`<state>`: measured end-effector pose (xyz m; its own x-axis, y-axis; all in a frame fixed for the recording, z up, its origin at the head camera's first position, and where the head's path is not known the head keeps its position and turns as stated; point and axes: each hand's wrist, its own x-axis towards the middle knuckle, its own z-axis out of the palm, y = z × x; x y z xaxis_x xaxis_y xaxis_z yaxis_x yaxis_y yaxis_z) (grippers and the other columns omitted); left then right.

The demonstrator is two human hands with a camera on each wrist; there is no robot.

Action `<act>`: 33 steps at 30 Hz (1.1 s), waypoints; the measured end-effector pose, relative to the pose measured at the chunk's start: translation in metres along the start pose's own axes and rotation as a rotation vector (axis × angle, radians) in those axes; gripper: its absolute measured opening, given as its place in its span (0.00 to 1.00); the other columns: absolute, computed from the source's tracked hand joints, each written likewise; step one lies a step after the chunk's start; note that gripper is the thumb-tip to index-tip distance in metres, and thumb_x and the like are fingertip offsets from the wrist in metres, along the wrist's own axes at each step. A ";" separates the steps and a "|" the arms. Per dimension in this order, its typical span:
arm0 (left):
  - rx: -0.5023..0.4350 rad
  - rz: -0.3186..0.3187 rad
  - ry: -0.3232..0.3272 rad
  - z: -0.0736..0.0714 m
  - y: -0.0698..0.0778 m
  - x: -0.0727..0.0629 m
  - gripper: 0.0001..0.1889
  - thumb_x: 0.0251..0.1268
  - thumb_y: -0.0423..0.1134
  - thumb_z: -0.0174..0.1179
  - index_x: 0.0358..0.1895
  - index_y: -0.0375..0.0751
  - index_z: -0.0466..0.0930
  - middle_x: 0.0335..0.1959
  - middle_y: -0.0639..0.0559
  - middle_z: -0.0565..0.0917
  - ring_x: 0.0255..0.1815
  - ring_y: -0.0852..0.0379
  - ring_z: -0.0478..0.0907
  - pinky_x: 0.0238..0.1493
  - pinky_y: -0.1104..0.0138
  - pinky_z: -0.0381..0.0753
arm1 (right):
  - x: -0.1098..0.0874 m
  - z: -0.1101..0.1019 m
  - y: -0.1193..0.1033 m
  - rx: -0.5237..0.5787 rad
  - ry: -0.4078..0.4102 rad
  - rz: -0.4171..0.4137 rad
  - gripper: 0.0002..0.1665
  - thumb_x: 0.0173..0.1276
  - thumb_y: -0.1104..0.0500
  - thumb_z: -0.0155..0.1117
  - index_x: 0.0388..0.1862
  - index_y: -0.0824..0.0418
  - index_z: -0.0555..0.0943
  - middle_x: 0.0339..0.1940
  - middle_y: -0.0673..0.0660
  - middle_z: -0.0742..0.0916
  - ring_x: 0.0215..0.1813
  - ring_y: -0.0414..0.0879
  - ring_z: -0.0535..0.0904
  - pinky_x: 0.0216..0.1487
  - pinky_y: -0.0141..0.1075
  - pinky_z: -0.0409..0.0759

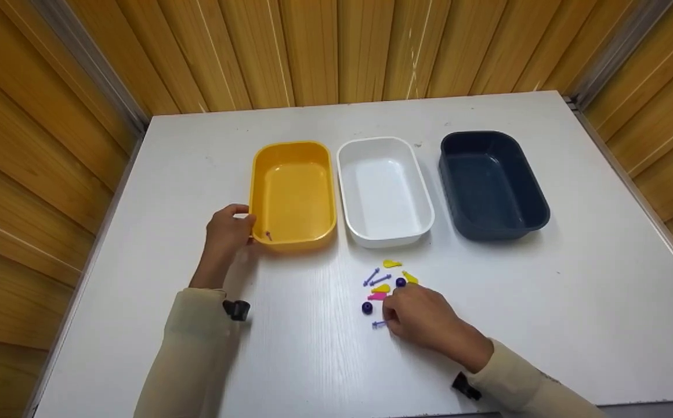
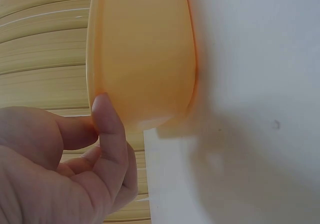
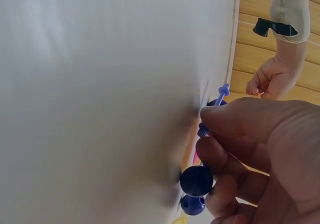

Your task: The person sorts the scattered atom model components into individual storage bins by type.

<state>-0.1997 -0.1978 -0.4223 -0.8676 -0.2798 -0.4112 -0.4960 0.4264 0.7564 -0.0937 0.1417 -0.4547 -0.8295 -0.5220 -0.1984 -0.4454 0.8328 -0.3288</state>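
Observation:
My left hand [image 1: 227, 232] pinches the near left rim of the yellow tray [image 1: 293, 244]; in the left wrist view, thumb and fingers [image 2: 107, 119] meet at that rim. Inside its near left corner lies a small purple piece [image 1: 268, 235]. Low over the table, my right hand [image 1: 423, 316] pinches a purple stick with knobbed ends [image 3: 220, 96] between thumb and forefinger. Dark blue beads with holes [image 3: 196, 181] are close by its curled fingers. Around the hand lie more purple sticks [image 1: 380, 280], yellow drop-shaped pieces [image 1: 391, 263] and a pink piece [image 1: 377, 296].
A white tray [image 1: 387, 237] stands right beside the yellow one, and a dark blue tray [image 1: 496, 232] is farther right. All three rest on a white table [image 1: 290, 354]. Wood-patterned panels [image 1: 365, 52] rise behind the table and along both sides.

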 end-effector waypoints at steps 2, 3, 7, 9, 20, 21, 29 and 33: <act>-0.002 -0.004 0.002 0.000 0.000 0.000 0.21 0.78 0.40 0.52 0.70 0.42 0.72 0.56 0.40 0.83 0.43 0.53 0.83 0.48 0.65 0.86 | 0.000 -0.001 0.000 0.002 0.024 -0.010 0.06 0.59 0.62 0.73 0.26 0.52 0.87 0.22 0.45 0.83 0.31 0.40 0.71 0.34 0.34 0.73; -0.002 -0.004 0.002 0.000 0.000 0.000 0.21 0.78 0.40 0.52 0.70 0.42 0.72 0.56 0.40 0.82 0.42 0.53 0.83 0.47 0.66 0.86 | 0.000 -0.002 0.000 0.003 0.045 -0.022 0.06 0.59 0.62 0.73 0.25 0.52 0.86 0.21 0.45 0.82 0.31 0.40 0.71 0.32 0.33 0.72; -0.005 -0.008 -0.002 0.000 0.000 0.000 0.21 0.78 0.41 0.52 0.70 0.42 0.72 0.57 0.41 0.82 0.44 0.52 0.83 0.48 0.66 0.86 | 0.001 -0.004 0.001 0.023 0.128 -0.059 0.09 0.57 0.65 0.72 0.22 0.53 0.84 0.18 0.44 0.78 0.30 0.41 0.68 0.28 0.31 0.66; -0.007 -0.010 -0.004 0.000 0.000 0.000 0.21 0.78 0.41 0.52 0.70 0.42 0.72 0.57 0.41 0.83 0.45 0.52 0.83 0.50 0.66 0.86 | 0.003 -0.006 0.001 0.039 0.164 -0.065 0.09 0.56 0.66 0.71 0.22 0.53 0.84 0.19 0.44 0.79 0.29 0.40 0.68 0.28 0.30 0.66; -0.018 -0.012 -0.012 0.000 -0.001 -0.001 0.21 0.78 0.41 0.52 0.69 0.43 0.72 0.55 0.42 0.82 0.46 0.51 0.82 0.51 0.65 0.86 | 0.025 -0.015 0.003 0.088 0.258 -0.038 0.06 0.57 0.61 0.73 0.24 0.52 0.84 0.23 0.45 0.84 0.30 0.40 0.73 0.33 0.34 0.72; -0.018 -0.012 -0.011 0.000 -0.001 -0.001 0.21 0.78 0.41 0.52 0.69 0.43 0.72 0.55 0.42 0.82 0.46 0.51 0.83 0.51 0.65 0.86 | 0.026 -0.016 0.002 0.095 0.261 -0.037 0.06 0.57 0.62 0.72 0.24 0.52 0.84 0.23 0.45 0.84 0.31 0.40 0.73 0.34 0.34 0.72; -0.024 -0.008 -0.009 -0.001 0.000 -0.001 0.20 0.78 0.41 0.52 0.69 0.43 0.73 0.56 0.41 0.82 0.45 0.51 0.83 0.50 0.65 0.85 | 0.042 -0.028 -0.004 0.135 0.252 0.020 0.07 0.59 0.63 0.69 0.25 0.52 0.84 0.26 0.47 0.85 0.31 0.41 0.75 0.35 0.36 0.76; -0.023 -0.008 -0.009 0.000 0.000 0.000 0.21 0.77 0.41 0.52 0.69 0.43 0.73 0.56 0.41 0.83 0.46 0.51 0.83 0.51 0.65 0.86 | 0.050 -0.033 -0.006 0.141 0.275 0.022 0.07 0.60 0.64 0.70 0.25 0.52 0.84 0.26 0.47 0.86 0.32 0.41 0.77 0.36 0.36 0.77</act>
<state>-0.1993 -0.1976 -0.4226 -0.8639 -0.2756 -0.4216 -0.5021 0.4045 0.7644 -0.1436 0.1168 -0.4326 -0.9070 -0.4188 0.0446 -0.3914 0.7993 -0.4560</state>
